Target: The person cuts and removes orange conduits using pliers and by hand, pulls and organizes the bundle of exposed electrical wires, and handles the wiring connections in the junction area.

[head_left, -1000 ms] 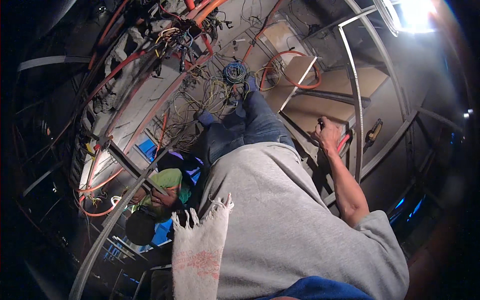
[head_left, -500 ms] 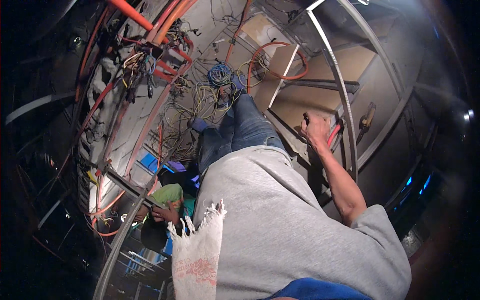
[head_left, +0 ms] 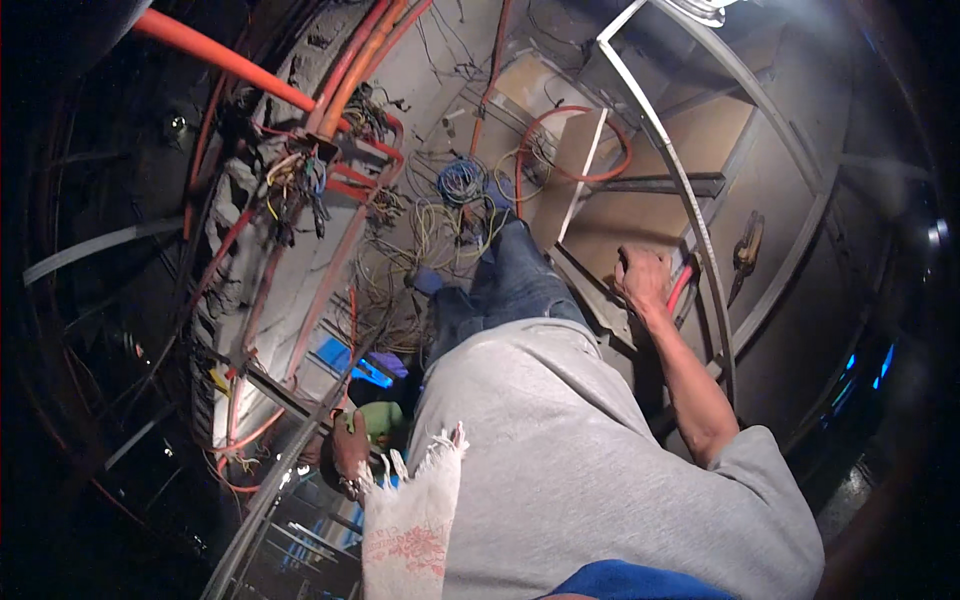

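Largest in frame: grey short-sleeved cloth shirt, lower middle. Next, a broad flat tan board, right of centre. Long grey curved metal strip, lower left. Off-white fringed cloth towel hung down the shirt's left side, likely kept handy there for wiping.

Hands well apart. Right hand lay at the board's lower edge, fingers bent, presumably for steadiness; could not tell whether they gripped anything. Probable left hand, lower left, was near the strip; forearm hidden, so ownership was unsure and its grip could not be told.

Blue wire coil, upper middle, looped probably to gather slack. Slim tool with yellowish-brown handles, right of frame, apart from both hands, perhaps put aside within reach
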Tool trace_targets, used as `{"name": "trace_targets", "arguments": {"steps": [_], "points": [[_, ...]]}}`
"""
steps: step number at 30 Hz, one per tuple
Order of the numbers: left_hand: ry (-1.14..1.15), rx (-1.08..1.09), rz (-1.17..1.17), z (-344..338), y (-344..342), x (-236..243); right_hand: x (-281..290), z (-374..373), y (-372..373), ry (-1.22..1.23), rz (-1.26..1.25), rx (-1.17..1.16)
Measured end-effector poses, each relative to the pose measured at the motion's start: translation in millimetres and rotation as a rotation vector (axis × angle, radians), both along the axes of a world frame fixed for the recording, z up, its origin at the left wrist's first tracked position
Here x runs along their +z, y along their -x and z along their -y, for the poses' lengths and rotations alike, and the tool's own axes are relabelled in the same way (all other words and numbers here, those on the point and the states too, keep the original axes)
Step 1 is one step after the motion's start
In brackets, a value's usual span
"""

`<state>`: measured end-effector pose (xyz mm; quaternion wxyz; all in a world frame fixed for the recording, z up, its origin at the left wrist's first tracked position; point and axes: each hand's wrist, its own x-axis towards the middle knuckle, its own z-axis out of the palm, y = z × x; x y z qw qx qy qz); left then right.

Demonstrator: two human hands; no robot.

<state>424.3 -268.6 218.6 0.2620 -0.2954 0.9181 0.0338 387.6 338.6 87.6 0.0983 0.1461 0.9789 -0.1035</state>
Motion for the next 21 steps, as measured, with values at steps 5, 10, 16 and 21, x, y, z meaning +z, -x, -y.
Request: {"name": "trace_targets", "arguments": {"steps": [5, 10, 16, 21], "points": [[-0.375, -0.031, -0.145, -41, 73, 31, 9, 2, 3, -0.008, 0.045, -0.004], [-0.402, -0.309, -0.273, -83, 132, 55, 17, 3, 8, -0.015, 0.029, -0.03], [-0.498, -0.795, -0.293, -185, 200, 120, 11, 6, 7, -0.028, 0.007, -0.023], [-0.733, -1.273, -0.17, -282, 228, 206, 20, 2, -1, -0.058, 0.01, -0.062]]}}
